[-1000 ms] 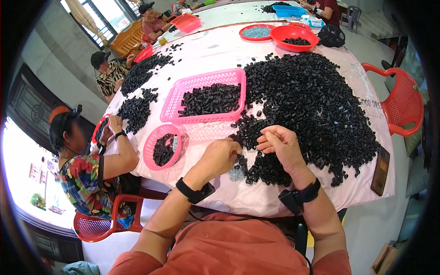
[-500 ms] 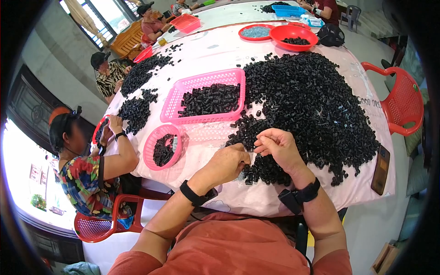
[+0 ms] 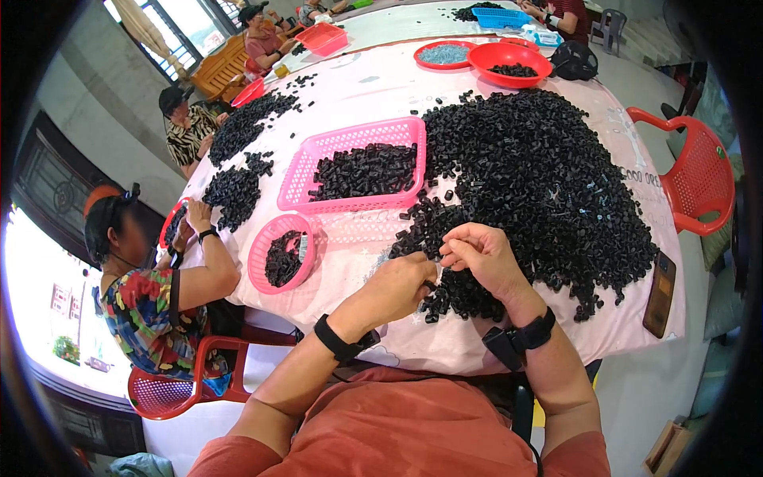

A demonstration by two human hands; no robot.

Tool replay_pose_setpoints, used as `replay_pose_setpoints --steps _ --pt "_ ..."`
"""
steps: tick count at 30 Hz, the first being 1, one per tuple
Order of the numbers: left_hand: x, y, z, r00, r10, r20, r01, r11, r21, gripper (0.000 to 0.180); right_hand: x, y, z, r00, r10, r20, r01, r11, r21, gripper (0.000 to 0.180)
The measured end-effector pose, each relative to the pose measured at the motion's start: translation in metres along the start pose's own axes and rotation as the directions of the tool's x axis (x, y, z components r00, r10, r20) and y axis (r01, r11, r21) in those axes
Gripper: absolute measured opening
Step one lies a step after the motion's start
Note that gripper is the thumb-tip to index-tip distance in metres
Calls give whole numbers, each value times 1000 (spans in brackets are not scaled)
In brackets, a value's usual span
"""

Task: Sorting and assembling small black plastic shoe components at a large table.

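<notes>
My left hand (image 3: 393, 288) is closed, its fingers curled under. A small black piece shows by its fingertips, but I cannot make out whether it is in the grip or lies on the table behind. Close beside it, my right hand (image 3: 486, 256) pinches thumb against forefinger. Something tiny and pale shows between the two hands' fingertips, too small to name. Both hands are over the near edge of a big heap of small black plastic parts (image 3: 548, 175), which spreads across the pink-white tablecloth (image 3: 358, 95).
Left of the heap sit a pink basket (image 3: 294, 171) of black parts and a round pink basket (image 3: 256, 262). Red basins (image 3: 543, 60) stand farther back. A phone (image 3: 660, 298) lies at the right edge. A co-worker (image 3: 151, 294) sits at left, others beyond; a red chair (image 3: 699, 175) stands right.
My left hand has shifted slightly up and to the right, bringing its fingertips closer to my right hand. The right hand has barely moved.
</notes>
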State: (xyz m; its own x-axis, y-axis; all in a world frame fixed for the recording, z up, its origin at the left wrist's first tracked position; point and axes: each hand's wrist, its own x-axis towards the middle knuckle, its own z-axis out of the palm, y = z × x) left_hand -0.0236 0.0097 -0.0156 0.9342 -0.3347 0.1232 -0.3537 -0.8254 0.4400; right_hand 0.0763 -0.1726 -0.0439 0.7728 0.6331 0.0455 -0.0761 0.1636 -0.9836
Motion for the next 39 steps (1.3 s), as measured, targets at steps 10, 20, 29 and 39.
replay_pose_setpoints --steps 10,20,29,39 --pt "11 25 -16 921 -339 -192 264 905 -333 8 0 8 2 982 -154 108 168 975 -142 12" --pt "-6 29 -23 903 98 419 36 953 -301 27 2 -6 -3 994 -8 -108 14 999 51 14" --pt "16 23 5 990 64 122 -48 991 -128 35 9 1 -7 983 -37 -180 53 995 87 16" --pt "6 46 -1 864 250 436 -108 940 -324 25 10 4 -12 963 -132 -235 164 978 125 18"
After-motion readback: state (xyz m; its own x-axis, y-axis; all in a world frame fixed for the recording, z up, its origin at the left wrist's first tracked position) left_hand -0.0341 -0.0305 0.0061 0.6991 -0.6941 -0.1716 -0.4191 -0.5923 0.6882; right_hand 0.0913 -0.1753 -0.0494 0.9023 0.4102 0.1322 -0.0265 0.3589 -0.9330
